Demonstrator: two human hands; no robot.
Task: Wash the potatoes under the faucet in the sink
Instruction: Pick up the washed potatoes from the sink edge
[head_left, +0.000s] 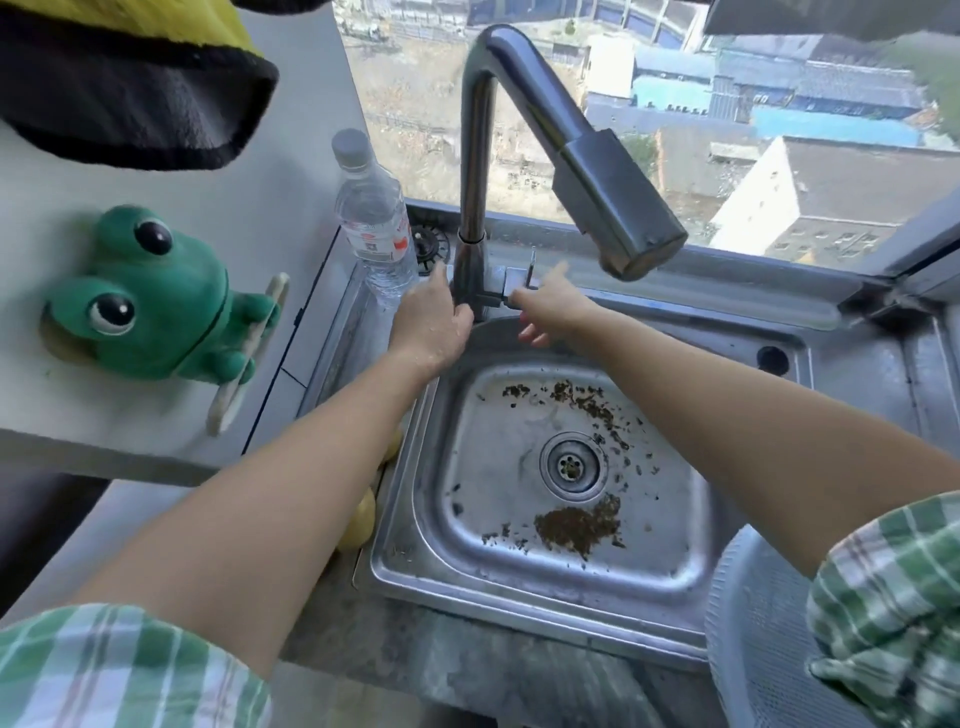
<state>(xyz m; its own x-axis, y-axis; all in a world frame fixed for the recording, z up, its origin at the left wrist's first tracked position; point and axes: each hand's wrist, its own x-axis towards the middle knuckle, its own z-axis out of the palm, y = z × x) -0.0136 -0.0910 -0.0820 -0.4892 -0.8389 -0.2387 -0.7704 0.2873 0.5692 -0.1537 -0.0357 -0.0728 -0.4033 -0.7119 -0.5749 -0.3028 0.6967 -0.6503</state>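
Observation:
A steel sink (415, 519) holds brown debris around its drain (571, 465). No water runs from the tall chrome faucet (618, 208). My left hand (434, 325) wraps around the faucet's base. My right hand (550, 306) reaches to the small lever (522, 283) beside the base with fingers spread, its fingertips at the lever. Two yellowish potatoes (358, 525) lie on the counter left of the sink, mostly hidden under my left forearm.
A clear water bottle (376, 223) stands behind my left hand. A green frog toy (150, 301) sits on the white shelf at left. A pale mesh colander (753, 623) is at the sink's lower right. A window is behind the faucet.

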